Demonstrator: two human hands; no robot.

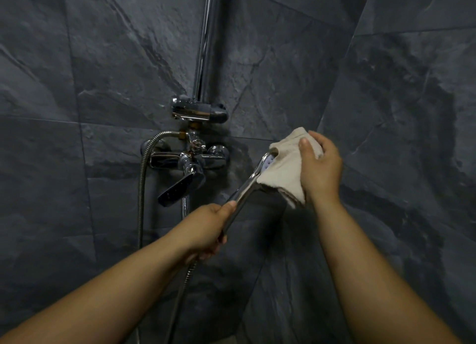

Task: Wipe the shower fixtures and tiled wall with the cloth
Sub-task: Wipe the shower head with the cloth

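My left hand grips the chrome handle of the hand shower, which points up and to the right. My right hand holds a beige cloth wrapped over the shower head, thumb on top of the cloth; only a sliver of the head's face shows at the cloth's left edge. The dark grey tiled wall fills the view behind both hands.
A chrome mixer tap with a downward lever is mounted on the wall at centre. Above it sits a chrome slider bracket on a vertical riser rail. A metal hose loops from the tap's left side down past my left wrist.
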